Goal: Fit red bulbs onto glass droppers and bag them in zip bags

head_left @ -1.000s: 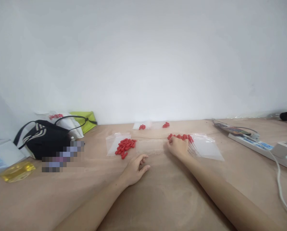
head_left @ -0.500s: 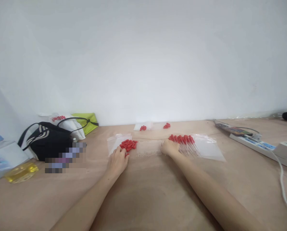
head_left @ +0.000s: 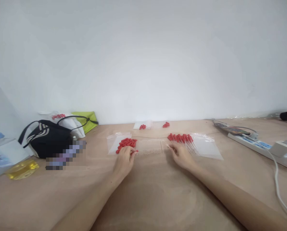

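Note:
My left hand (head_left: 124, 160) is closed in a pinch, with a small red cap (head_left: 137, 150) at its fingertips. Just beyond it lies a pile of red caps (head_left: 126, 143) on a clear plastic bag (head_left: 111, 145). My right hand (head_left: 181, 155) pinches a thin pale stick (head_left: 167, 146) whose tip points left. Between the hands, a row of thin pale sticks (head_left: 149, 151) lies side by side on the table. Beyond my right hand, several sticks with red caps on their far ends (head_left: 180, 138) rest partly on another clear bag (head_left: 207, 147).
Two small groups of red pieces (head_left: 142, 127) lie near the wall. A black bag (head_left: 50, 141), a yellow transparent item (head_left: 23, 170) and a white pack (head_left: 4, 152) are at left. To the right lies a power strip (head_left: 254, 143) with a white cable (head_left: 276, 173) and a phone-like object (head_left: 232, 129).
My right hand has drawn back rightward from the row with a thin stick in its fingers. My left hand has moved slightly right from the pile, the red cap now showing at its fingertips.

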The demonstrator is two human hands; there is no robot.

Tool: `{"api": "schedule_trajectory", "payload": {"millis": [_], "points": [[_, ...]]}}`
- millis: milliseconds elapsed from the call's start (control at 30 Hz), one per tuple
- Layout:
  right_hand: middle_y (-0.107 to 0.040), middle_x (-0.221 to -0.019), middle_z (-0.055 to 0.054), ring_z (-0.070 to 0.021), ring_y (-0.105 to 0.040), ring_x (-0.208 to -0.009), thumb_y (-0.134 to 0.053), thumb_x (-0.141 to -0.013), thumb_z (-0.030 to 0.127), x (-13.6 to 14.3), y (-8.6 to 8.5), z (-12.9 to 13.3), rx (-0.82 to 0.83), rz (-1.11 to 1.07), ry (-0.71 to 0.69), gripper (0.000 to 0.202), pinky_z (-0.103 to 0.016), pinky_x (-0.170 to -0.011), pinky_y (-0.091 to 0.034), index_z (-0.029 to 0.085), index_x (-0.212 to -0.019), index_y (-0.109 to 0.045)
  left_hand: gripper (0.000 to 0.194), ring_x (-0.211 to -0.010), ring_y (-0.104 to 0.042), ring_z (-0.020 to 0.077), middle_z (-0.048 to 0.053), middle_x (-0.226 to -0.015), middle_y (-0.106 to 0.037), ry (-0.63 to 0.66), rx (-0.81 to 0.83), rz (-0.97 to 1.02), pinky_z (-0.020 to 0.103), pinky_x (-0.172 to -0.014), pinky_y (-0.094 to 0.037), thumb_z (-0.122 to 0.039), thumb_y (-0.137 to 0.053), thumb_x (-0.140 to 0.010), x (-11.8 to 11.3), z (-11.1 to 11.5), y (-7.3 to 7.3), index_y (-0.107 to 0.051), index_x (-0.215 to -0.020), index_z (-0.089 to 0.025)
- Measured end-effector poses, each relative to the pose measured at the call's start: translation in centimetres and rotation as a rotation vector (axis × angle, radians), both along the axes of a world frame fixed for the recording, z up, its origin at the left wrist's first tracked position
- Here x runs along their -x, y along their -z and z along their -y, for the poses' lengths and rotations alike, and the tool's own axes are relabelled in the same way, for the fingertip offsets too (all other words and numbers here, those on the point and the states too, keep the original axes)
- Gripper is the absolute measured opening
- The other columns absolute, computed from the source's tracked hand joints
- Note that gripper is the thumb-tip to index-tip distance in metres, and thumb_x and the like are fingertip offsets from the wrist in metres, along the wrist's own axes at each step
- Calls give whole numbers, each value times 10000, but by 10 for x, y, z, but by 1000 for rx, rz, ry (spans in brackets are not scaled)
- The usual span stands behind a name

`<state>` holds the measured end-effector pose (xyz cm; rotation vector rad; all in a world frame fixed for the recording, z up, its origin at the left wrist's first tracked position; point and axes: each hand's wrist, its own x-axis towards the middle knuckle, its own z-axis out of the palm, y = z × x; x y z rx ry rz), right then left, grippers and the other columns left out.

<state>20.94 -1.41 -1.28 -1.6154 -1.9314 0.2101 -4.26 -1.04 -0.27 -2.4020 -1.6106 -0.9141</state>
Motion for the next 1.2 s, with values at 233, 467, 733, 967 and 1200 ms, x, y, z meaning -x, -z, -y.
{"api": "schedule_trajectory", "payload": {"millis": [233, 467, 733, 967, 1200], "points": [[-580, -682, -18, -141, -523, -624, -388, -823, 266, -10, 18, 23, -183, -76, -206, 189, -279, -637, -347, 180, -767, -547, 141, -788, -549, 148, 18, -853, -580, 408, 228, 195, 271, -722, -434, -171, -456, -820, -38, 6, 19, -496, -956, -174], [-591, -713, -28, -150, -521, -669, -371, -842, 238, 3, 21, 26, -224, -10, -301, 198, -303, -660, -315, 185, -786, -554, 161, -784, -526, 143, 32, -831, -525, 429, 154, 273, 261, -729, -425, -182, -433, -836, -44, 8, 15, -585, -888, -169], [-582, -694, -16, -129, -503, -634, -397, -836, 223, 3, 20, 28, -247, -1, -368, 169, -309, -682, -308, 184, -815, -559, 122, -749, -539, 140, 25, -802, -579, 469, 176, 267, 245, -689, -417, -175, -450, -826, -45, 12, 16, -571, -840, -162], [-583, -687, 0, -117, -509, -637, -412, -833, 241, 5, 20, 28, -198, -40, -404, 166, -301, -706, -303, 195, -813, -570, 144, -702, -560, 132, 12, -771, -612, 486, 216, 254, 226, -655, -417, -190, -425, -838, -46, 12, 14, -566, -832, -160], [-621, -741, 2, -111, -530, -658, -399, -846, 274, 4, 18, 25, -92, 2, -471, 208, -294, -712, -276, 219, -815, -597, 158, -687, -548, 133, 28, -717, -589, 562, 237, 191, 221, -645, -417, -162, -431, -824, -42, 12, 13, -578, -772, -138]]}}
